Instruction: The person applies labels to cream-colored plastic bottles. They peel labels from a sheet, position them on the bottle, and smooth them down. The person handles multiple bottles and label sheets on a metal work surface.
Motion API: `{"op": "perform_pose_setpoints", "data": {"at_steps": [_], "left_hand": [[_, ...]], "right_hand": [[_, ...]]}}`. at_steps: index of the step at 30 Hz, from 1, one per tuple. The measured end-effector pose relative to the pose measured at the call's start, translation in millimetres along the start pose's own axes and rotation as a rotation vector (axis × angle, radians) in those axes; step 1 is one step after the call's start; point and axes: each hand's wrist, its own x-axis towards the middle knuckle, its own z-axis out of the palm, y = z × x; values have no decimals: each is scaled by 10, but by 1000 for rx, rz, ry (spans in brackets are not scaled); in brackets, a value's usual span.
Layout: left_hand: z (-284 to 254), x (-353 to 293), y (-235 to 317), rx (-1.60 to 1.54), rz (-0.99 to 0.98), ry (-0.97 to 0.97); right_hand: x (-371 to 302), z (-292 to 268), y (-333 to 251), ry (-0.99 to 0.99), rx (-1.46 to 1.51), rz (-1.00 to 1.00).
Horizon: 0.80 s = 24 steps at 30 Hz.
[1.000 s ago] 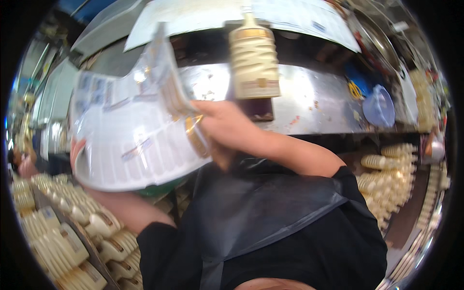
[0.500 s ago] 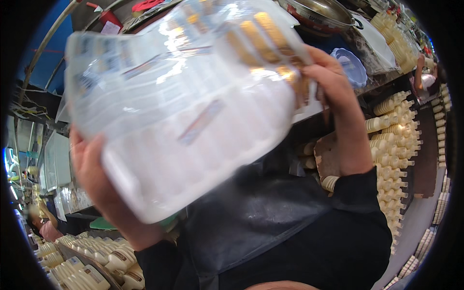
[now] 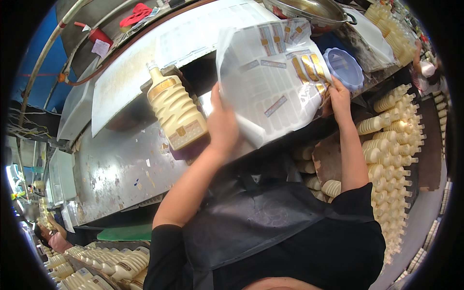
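A glossy, see-through sheet of labels (image 3: 251,82) is in both my hands, over the bench at centre right. It carries gold curved labels and small bluish strips, and its lower left edge curls. My left hand (image 3: 223,125), slightly blurred, grips the left edge with the thumb up and the other fingers partly hidden. On the right edge, beside the gold labels, my right hand (image 3: 340,99) is closed in a pinch. Left of the sheet, a cream bottle (image 3: 176,108) with wavy ridges and a gold neck band lies tilted on a dark support, apart from my hands.
A wide metal pan (image 3: 314,12) and a light blue plastic basin (image 3: 345,70) stand at far right. Pale sheets (image 3: 130,77) lie on the board behind the bottle. Bottles (image 3: 386,159) crowd the right side, more (image 3: 116,261) the lower left. Other people (image 3: 57,239) work at both sides.
The label sheet has moved right and down, away from the head, with both hands still on it. The bottle and metal bench top it covered now show.
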Motion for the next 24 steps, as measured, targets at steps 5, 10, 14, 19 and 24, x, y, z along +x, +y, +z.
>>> {"op": "perform_pose_setpoints", "data": {"at_steps": [5,10,14,19,24], "left_hand": [[152,112,-210,-87,-133,76],[284,310,-374,-231,-453,110],[301,408,-532,-226,-448,165],[273,446,-589,-156,-403,173],[166,237,-493,-120,-500,84]], "right_hand": [[23,126,48,-3,-584,-118],[40,248,-261,-68,-856,-63],[73,278,-360,-66,-880,-80],[13,276,-424,-160,-1002,-12],[-221,122,-494,-179,-1018,18]]}}
